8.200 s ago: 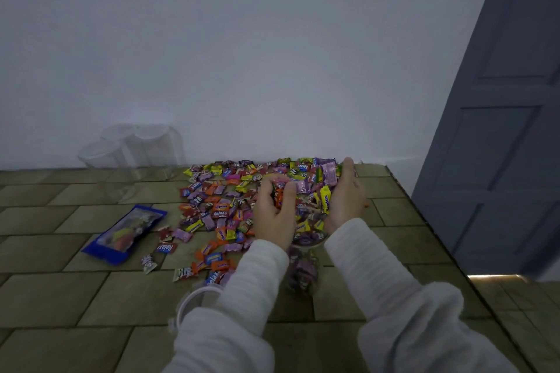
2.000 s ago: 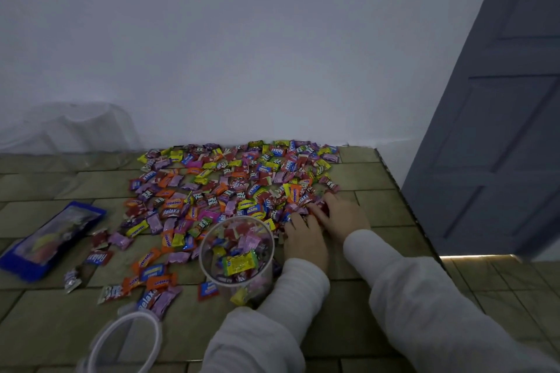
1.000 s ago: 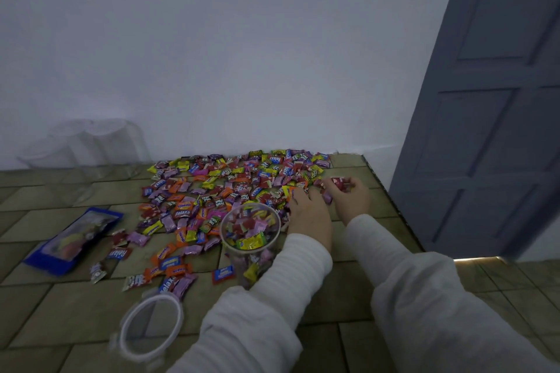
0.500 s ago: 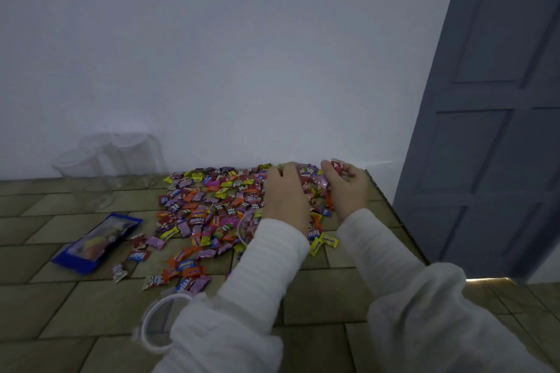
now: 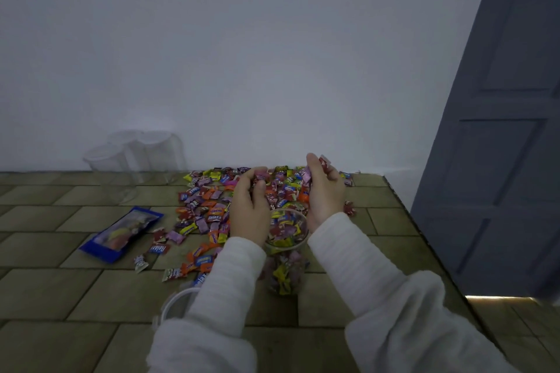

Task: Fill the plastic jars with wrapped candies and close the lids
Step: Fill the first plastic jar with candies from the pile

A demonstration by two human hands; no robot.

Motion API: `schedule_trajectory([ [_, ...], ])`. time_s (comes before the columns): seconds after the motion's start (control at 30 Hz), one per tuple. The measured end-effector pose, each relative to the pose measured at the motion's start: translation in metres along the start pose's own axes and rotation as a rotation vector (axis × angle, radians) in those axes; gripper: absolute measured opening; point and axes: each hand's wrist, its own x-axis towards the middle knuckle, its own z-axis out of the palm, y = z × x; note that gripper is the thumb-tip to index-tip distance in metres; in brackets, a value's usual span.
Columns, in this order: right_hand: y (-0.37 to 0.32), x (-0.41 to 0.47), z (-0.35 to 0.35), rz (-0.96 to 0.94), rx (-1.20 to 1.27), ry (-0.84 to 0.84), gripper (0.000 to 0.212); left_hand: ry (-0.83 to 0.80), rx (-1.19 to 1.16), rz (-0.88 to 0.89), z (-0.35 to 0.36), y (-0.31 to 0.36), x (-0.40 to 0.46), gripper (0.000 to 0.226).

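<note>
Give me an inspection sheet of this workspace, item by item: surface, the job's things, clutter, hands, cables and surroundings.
Surface: brick-patterned tabletop, against a white wall.
Job's things: open jar, partly filled; candy pile spread behind it; lid lying near left; three empty jars far left by the wall.
Clutter: blue packet left of the pile.
Hands: left hand and right hand each hold candies above the jar.
Cables: nothing seen.
Surroundings: grey panelled door at right; lit strip of floor below it.
</note>
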Motion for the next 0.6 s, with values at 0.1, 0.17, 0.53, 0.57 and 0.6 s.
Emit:
schedule_trajectory([
  [0.1, 0.009, -0.003, -0.001, -0.002, -0.028, 0.034, 0.023, 0.018, -0.049, -0.020, 0.001, -0.001, -0.003, 0.026],
  [0.17, 0.013, -0.004, -0.001, -0.008, -0.037, 0.039, 0.031, 0.023, -0.072, -0.026, 0.002, -0.003, -0.004, 0.025],
  [0.53, 0.015, -0.005, -0.005, 0.000, -0.039, 0.006, 0.030, -0.028, -0.240, -0.079, 0.005, -0.013, -0.008, 0.017],
  [0.57, 0.016, -0.005, -0.006, -0.003, -0.039, 0.004, 0.024, -0.032, -0.254, -0.075, 0.005, -0.012, -0.009, 0.016],
  [0.6, 0.016, -0.004, -0.007, -0.005, -0.035, 0.006, 0.020, -0.037, -0.262, -0.068, 0.005, -0.010, -0.009, 0.014],
])
